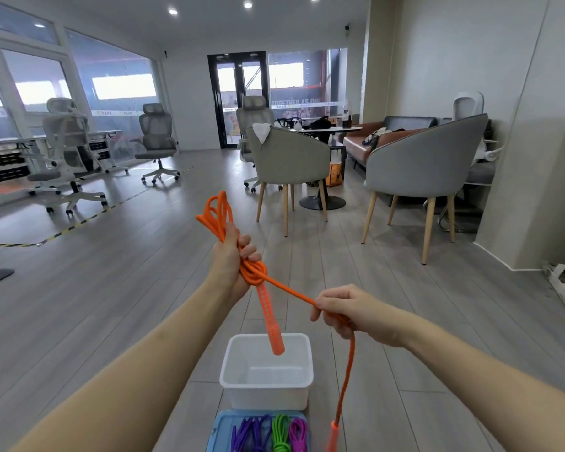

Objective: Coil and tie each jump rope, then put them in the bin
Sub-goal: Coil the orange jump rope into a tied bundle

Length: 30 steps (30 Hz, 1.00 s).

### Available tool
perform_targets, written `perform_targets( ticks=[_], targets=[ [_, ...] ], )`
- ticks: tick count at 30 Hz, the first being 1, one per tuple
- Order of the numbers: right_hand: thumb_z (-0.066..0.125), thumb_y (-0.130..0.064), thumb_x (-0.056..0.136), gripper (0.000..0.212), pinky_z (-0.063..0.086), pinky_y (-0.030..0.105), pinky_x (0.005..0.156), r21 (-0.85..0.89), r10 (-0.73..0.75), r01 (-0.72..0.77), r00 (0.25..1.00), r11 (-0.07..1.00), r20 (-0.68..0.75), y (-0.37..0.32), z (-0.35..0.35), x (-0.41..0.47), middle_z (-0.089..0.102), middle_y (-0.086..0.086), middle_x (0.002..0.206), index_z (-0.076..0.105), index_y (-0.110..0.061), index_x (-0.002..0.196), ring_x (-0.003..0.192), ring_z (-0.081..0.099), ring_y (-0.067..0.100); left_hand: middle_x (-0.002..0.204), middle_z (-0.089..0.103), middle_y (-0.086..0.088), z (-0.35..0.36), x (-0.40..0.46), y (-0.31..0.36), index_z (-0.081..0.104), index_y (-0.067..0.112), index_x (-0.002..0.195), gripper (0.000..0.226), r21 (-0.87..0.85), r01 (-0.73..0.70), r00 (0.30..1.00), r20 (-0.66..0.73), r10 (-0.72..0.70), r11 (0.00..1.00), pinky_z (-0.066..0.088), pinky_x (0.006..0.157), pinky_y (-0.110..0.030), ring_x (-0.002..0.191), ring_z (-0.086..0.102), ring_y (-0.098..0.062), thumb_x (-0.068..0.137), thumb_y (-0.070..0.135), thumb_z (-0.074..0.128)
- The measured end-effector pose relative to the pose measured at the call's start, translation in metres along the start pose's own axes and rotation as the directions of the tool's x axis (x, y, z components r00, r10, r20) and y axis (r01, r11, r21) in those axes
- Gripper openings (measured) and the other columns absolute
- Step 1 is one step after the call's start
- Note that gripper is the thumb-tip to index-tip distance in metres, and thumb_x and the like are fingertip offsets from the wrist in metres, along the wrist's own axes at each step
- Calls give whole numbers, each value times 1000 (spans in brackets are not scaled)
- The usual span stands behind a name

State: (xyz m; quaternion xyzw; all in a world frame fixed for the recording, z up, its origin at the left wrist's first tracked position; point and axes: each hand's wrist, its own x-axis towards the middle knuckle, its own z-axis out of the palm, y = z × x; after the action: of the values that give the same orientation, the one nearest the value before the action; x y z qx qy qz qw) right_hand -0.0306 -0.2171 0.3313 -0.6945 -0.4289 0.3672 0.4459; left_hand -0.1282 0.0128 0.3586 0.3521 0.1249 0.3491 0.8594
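- The orange braided jump rope is up in the air over the floor, held between both hands: several loops stand above the fist, a wrap of cord bunches below it, and one orange plastic handle hangs down over the bin.
- The left hand is closed tight round the gathered loops, just above the wrap.
- The right hand is pinched shut on the free length of cord, drawing it taut away from the wrap; the hands are apart, joined only by that straight run of rope.
- Below the right hand the cord drops slack to the second orange handle, low at the frame's edge.
- Judging by the drape, the cord is light, soft and limp; it should bend into a knot readily but spring loose if the fist relaxes. The woven surface looks grippy rather than slick.
- The handles look rigid and are the heavier parts, so they will swing; the better hold is on the cord close to the wrap, not on a handle.
- The white rectangular plastic bin sits on the floor directly beneath the hands, with nothing in it that I can see.
- Nearer the person, a shallow blue plastic tray holds more ropes.
- Count: one orange rope in hand, two handles on it, one bin, one tray.
- In the tray: purple rope, green rope and magenta rope; three colours show, though the exact number is uncertain, as the tray is cut off.
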Motion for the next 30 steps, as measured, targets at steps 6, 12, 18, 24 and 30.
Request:
perform_targets(
  ticks=[6,12,18,24,30],
  targets=[
    [51,-18,104,23,33,24,53,-55,-31,26,994,998,-104,8,-18,-3,48,-3,66,69,-13,91,55,39,9,61,31,8,-11,-4,17,45,22,83,25,248,169,971,125,-204,954,30,34,-14,40,30,0,97,27,65],
    [57,-25,104,20,34,22,51,-120,-131,120,988,986,-85,-1,-6,-6,52,-3,68,76,-21,99,56,41,6,84,70,-18,-5,-30,-9,55,1,106,26,656,160,895,219,-389,737,65,72,-41,79,75,-33,105,26,56],
    [61,-22,102,17,51,20,70,-315,-297,223,932,923,-209,-1,4,2,70,-8,77,77,-23,99,71,61,2,119,67,-32,4,-51,-25,50,3,133,40,781,157,766,289,-574,604,61,88,-53,104,70,-47,107,33,51],
    [65,-34,98,16,59,40,74,-473,-330,142,880,870,-342,14,-1,12,69,-7,71,75,-32,87,71,66,9,87,64,-14,7,-54,-36,55,5,124,29,734,274,694,297,-656,622,49,101,-68,92,72,-39,107,29,52],
    [69,-46,95,29,45,27,60,-271,-189,104,933,957,-308,21,-10,13,58,-5,59,74,-19,84,57,52,8,69,45,1,17,-50,-38,52,15,102,15,721,294,740,243,-627,627,57,65,-33,55,46,-10,104,27,60]
  ],
)
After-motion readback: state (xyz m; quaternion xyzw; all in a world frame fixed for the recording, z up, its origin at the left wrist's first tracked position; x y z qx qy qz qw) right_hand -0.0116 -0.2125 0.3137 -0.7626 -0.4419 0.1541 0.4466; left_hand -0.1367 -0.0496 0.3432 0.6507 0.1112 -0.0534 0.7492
